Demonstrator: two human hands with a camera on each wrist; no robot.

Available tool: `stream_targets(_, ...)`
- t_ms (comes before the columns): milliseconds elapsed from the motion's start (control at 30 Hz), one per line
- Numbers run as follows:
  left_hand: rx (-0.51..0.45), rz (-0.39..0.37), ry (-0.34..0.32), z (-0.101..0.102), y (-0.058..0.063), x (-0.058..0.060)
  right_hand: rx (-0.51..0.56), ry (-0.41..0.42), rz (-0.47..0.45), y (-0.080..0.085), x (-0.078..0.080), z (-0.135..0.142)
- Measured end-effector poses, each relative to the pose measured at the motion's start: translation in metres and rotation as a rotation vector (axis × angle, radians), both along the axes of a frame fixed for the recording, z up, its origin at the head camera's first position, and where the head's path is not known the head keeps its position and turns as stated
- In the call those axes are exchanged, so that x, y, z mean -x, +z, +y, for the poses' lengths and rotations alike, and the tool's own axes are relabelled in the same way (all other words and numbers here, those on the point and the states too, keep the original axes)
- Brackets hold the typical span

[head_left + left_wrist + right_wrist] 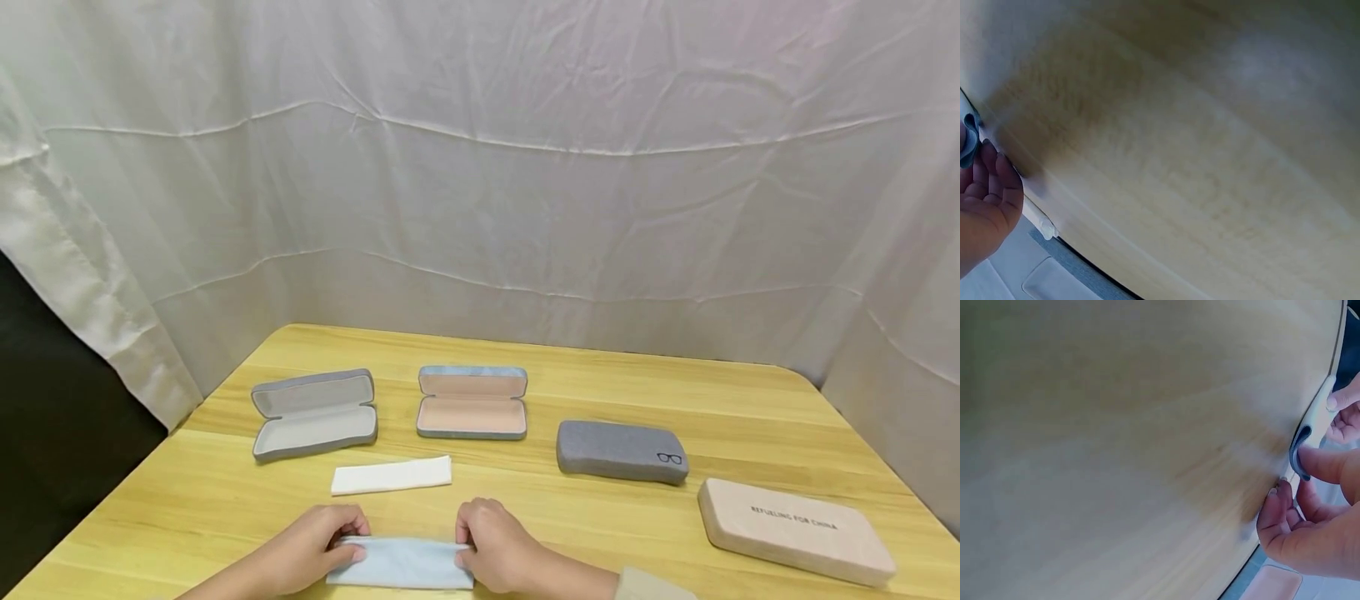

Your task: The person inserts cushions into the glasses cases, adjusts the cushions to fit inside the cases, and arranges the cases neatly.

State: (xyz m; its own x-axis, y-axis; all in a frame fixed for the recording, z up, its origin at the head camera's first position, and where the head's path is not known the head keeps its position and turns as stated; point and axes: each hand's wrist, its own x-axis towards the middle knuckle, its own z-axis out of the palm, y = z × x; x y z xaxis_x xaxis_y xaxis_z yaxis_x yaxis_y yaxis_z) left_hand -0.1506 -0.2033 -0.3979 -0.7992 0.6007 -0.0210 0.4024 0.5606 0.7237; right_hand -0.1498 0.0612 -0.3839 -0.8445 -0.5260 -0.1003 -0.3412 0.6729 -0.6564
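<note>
A light blue cloth (405,563), folded into a strip, lies near the table's front edge. My left hand (309,546) pinches its left end, thumb on top and fingers curled. At the opposite end, my right hand (504,550) grips the cloth the same way. The right wrist view shows the folded edge of the cloth (1298,456) curving by the right thumb. Part of the left hand (991,203) appears at the margin of the left wrist view, beside the cloth. Just beyond both hands lies a white folded cloth (392,476).
Behind the white cloth, a grey glasses case (318,432) and a blue one with pink lining (472,418) stand with lids raised. To the right are a closed grey-blue case (618,452) and a closed beige case (795,537). A pale curtain (525,208) hangs behind the wooden table (637,383).
</note>
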Motion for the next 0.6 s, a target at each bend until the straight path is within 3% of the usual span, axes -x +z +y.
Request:
stream_targets(200,0.006,0.078,0.044,0.001,0.001,0.000,0.106,0.009,-0.044,0.003,0.003,0.002)
stream_targets(600,-0.153,0.028,0.106,0.004,0.000,0.007,0.197,-0.032,-0.039,0.004,0.011,0.016)
